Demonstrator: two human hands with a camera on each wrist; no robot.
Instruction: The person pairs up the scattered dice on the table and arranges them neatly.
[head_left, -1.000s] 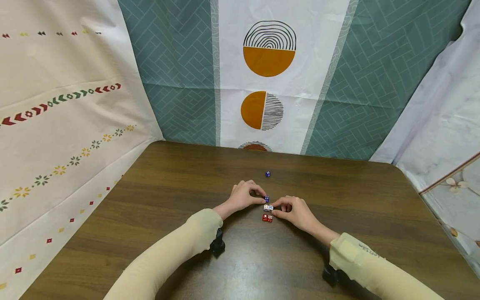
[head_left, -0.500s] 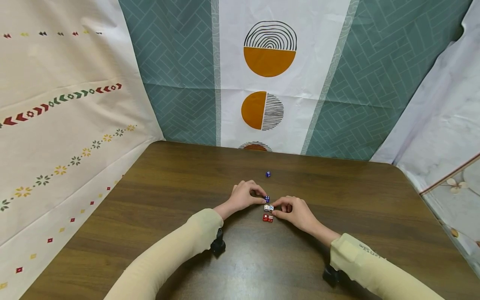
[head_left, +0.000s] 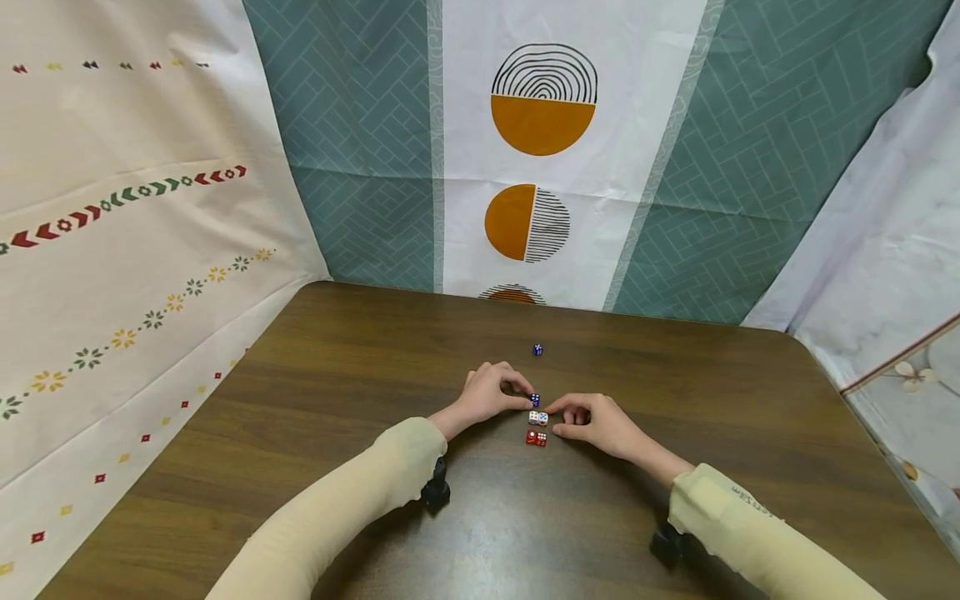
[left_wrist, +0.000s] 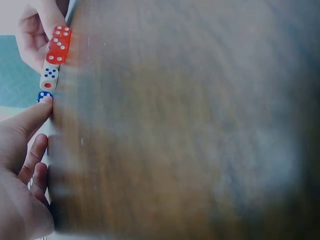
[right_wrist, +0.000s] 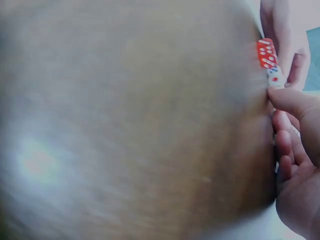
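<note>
My left hand (head_left: pixel 486 393) pinches a blue die (head_left: pixel 535 400) between thumb and forefinger on the table. Just nearer stand two white dice (head_left: pixel 538 418) side by side, and nearer again two red dice (head_left: pixel 536 438) form a similar pair. To the right of the white dice is my right hand (head_left: pixel 597 423), its thumb and forefinger parted and no die visibly between them; whether the forefinger tip still touches the right white die is hard to tell. In the left wrist view, the thumb lies against the blue die (left_wrist: pixel 44 96). The right thumb (right_wrist: pixel 287 100) partly covers the dice in the right wrist view.
Another blue die (head_left: pixel 537 350) lies alone farther back on the brown wooden table (head_left: pixel 360 350). A patterned curtain (head_left: pixel 375 167) hangs behind the table's far edge, with a cream cloth (head_left: pixel 135 250) on the left.
My right hand has drawn slightly to the right, its thumb coming away from the white dice. The left hand stays at the blue die.
</note>
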